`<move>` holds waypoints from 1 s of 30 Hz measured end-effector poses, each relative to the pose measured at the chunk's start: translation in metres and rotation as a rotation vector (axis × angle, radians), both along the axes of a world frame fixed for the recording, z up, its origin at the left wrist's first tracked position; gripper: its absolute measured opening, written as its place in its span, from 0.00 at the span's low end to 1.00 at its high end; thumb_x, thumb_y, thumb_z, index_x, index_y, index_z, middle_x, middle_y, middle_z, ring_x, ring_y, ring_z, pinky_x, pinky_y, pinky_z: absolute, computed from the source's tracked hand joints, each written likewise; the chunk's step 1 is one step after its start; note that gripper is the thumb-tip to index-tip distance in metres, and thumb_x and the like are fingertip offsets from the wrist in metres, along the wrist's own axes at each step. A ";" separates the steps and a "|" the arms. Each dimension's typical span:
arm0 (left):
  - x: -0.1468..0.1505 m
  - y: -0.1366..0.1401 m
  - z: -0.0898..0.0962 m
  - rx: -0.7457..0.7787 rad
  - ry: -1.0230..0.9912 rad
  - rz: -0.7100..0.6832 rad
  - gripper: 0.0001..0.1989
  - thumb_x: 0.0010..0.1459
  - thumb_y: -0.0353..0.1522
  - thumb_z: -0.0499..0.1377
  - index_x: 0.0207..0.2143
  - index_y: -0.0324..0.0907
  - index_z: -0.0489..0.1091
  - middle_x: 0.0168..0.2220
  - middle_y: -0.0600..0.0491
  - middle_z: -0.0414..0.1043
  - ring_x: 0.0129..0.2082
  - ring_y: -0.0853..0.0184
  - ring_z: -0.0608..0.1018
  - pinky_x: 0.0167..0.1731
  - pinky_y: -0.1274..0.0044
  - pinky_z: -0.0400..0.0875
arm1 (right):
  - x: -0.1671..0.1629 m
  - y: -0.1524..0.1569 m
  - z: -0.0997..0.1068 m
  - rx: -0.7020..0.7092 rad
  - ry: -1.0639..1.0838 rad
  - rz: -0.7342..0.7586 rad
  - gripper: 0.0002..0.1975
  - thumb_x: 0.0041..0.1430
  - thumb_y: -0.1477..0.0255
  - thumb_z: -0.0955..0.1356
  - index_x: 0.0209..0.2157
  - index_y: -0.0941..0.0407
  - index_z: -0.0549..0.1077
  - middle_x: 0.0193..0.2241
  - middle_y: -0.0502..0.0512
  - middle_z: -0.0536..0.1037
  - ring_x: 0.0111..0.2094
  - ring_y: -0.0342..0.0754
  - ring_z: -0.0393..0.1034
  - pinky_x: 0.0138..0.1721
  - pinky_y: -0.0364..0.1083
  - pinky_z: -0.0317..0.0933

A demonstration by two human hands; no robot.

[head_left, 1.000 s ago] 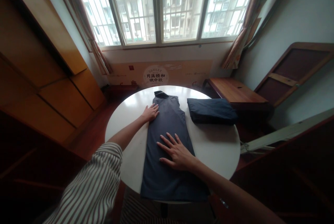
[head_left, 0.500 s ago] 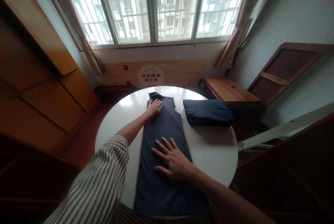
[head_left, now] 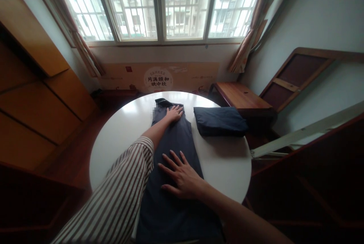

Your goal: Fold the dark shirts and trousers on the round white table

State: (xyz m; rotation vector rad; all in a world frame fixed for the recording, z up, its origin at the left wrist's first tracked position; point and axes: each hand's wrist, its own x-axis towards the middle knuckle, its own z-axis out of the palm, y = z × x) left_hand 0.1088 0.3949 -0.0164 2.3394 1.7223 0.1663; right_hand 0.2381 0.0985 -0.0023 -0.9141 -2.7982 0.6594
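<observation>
A dark navy garment (head_left: 159, 198), folded into a long narrow shape with a collar at its far end, lies flat on the round white table (head_left: 113, 153). My left hand (head_left: 174, 113) rests palm down near the collar, on the garment's far right part, with its fingers stretched out. Lower on the cloth, my right hand (head_left: 182, 177) lies flat with its fingers spread. Neither hand grips the fabric. A folded dark blue cloth bundle (head_left: 220, 121) sits on the table to the right of the garment.
Beyond the table on the right stands a low wooden bench (head_left: 241, 95). A printed cardboard panel (head_left: 196, 71) leans under the barred window (head_left: 184, 5). Wooden cabinets (head_left: 34, 115) line the left, and a pale bar (head_left: 301, 132) slants along the right.
My left hand has slid right across the garment near the collar. My right hand stays at about the same place on the cloth. The whole view has shifted slightly.
</observation>
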 end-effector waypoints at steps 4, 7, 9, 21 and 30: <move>0.008 -0.001 0.008 0.055 -0.083 -0.016 0.24 0.69 0.41 0.46 0.64 0.51 0.62 0.69 0.51 0.54 0.68 0.46 0.55 0.60 0.40 0.43 | 0.001 0.000 0.002 -0.008 -0.012 0.002 0.38 0.65 0.45 0.57 0.70 0.47 0.50 0.72 0.55 0.40 0.71 0.63 0.26 0.66 0.68 0.23; 0.013 -0.011 0.020 0.174 -0.187 -0.024 0.24 0.71 0.36 0.40 0.63 0.45 0.64 0.65 0.48 0.62 0.66 0.54 0.62 0.64 0.49 0.49 | 0.001 -0.001 0.003 -0.004 -0.012 0.003 0.38 0.65 0.45 0.57 0.70 0.47 0.50 0.72 0.55 0.41 0.71 0.63 0.27 0.66 0.68 0.23; 0.012 -0.024 0.029 0.260 -0.249 -0.010 0.26 0.72 0.32 0.36 0.61 0.40 0.66 0.62 0.44 0.66 0.63 0.59 0.66 0.64 0.58 0.55 | 0.001 0.000 0.002 0.001 -0.012 0.000 0.38 0.65 0.45 0.57 0.70 0.47 0.50 0.72 0.55 0.41 0.71 0.63 0.28 0.66 0.68 0.23; -0.118 -0.342 0.016 0.226 -0.291 -0.706 0.13 0.67 0.37 0.54 0.49 0.40 0.71 0.46 0.45 0.76 0.46 0.64 0.77 0.50 0.71 0.72 | 0.040 -0.036 0.012 -0.011 0.038 0.063 0.36 0.64 0.55 0.66 0.68 0.55 0.58 0.68 0.63 0.57 0.69 0.61 0.46 0.67 0.65 0.43; -0.159 -0.429 -0.009 0.390 -0.087 -0.687 0.22 0.67 0.27 0.53 0.63 0.44 0.62 0.61 0.47 0.68 0.64 0.61 0.66 0.62 0.66 0.65 | 0.122 -0.092 -0.009 0.112 0.045 0.129 0.35 0.64 0.72 0.68 0.69 0.50 0.53 0.67 0.59 0.57 0.69 0.57 0.47 0.67 0.60 0.48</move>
